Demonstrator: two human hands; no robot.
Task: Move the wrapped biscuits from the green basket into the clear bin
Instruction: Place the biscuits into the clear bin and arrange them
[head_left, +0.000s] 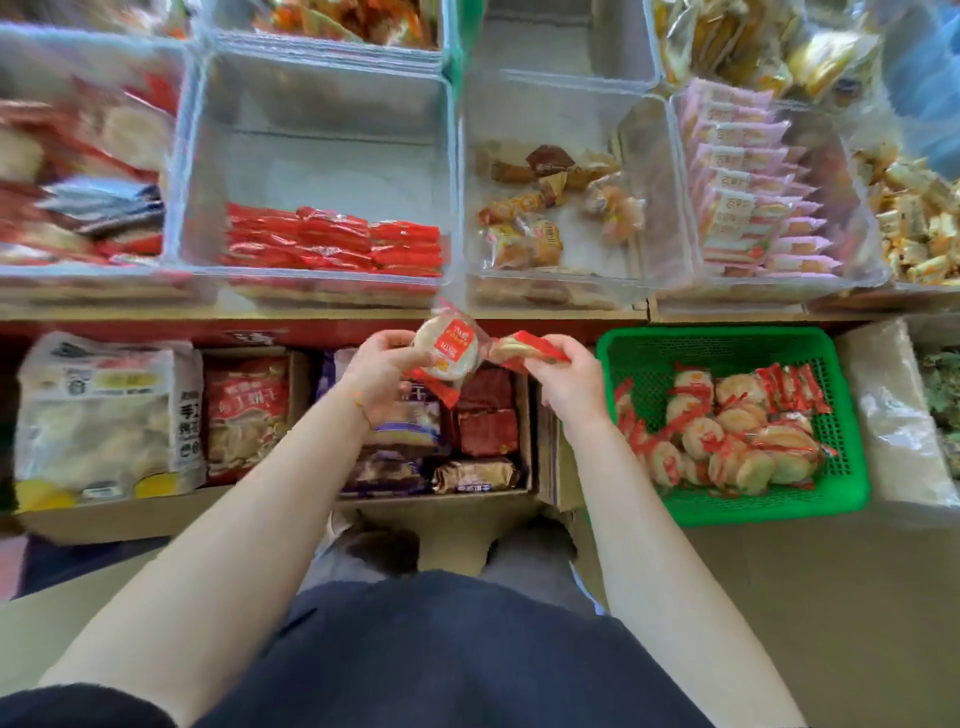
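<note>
Dark-clothed lap (441, 649) nearest, two bare forearms reaching forward. Left hand (382, 371): fingers curled round one round wrapped biscuit (447, 351), flat face up. Right hand (569, 376): fingers pinching second wrapped biscuit (524, 349), edge-on, touching first. Both held between green basket and clear bin, just below shelf edge. Green basket (727, 340) at right: heap of same biscuits, too many to count. Clear bin (317, 156) above: red packets stacked along near wall. Neighbouring bin (566, 119): scattered brown sweets.

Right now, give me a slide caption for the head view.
Left hand and right hand each hold a wrapped biscuit between green basket and clear bin.
</note>
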